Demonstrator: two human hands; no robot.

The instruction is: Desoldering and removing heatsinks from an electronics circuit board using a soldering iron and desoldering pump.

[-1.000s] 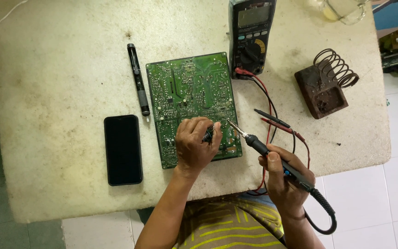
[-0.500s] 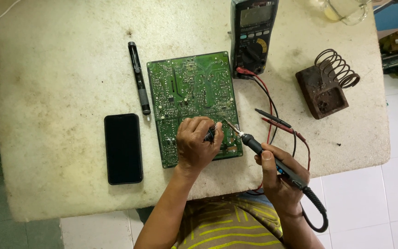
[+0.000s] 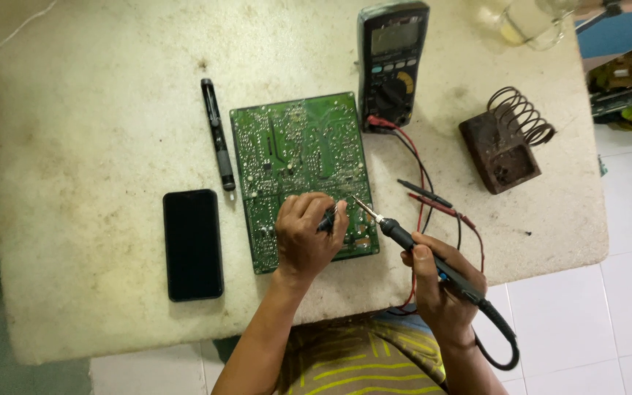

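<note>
Soldering tip closing in on the board beside the left hand

The green rectangular circuit board (image 3: pixel 298 164) is lying under the left hand (image 3: pixel 303 238), long axis running away from the person; that hand is pinching a small dark part (image 3: pixel 328 218) against it. The right hand (image 3: pixel 440 289), clamped on the black-handled soldering iron (image 3: pixel 411 241), is angling its tip up-left; since a second ago the tip has crept closer to the left fingers.
</note>
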